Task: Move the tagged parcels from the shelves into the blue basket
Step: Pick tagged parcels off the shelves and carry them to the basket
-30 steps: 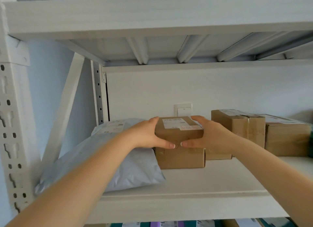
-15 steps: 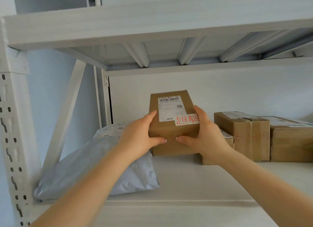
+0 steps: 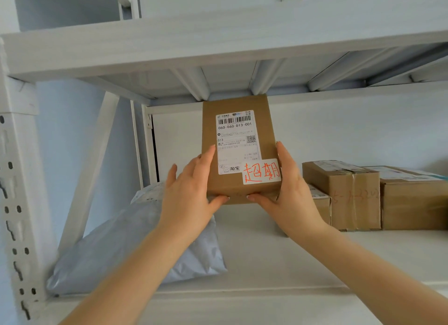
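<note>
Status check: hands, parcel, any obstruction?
Left hand and right hand grip tagged box, tilted up, clear of shelf. Basket not in view. Nothing blocking.

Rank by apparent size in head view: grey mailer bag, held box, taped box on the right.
1. grey mailer bag, though nearest the camera
2. held box and taped box: look alike, the held one nearer, so unranked

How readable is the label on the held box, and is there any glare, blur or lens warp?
Head view: the box is sharp, its barcode number and the red handwriting on the tag legible, the small print not. No glare; soft even light, with the underside of the upper shelf shaded. Wide-angle warp bends the upright at the edge. Left hand and right hand look crisp.
</note>
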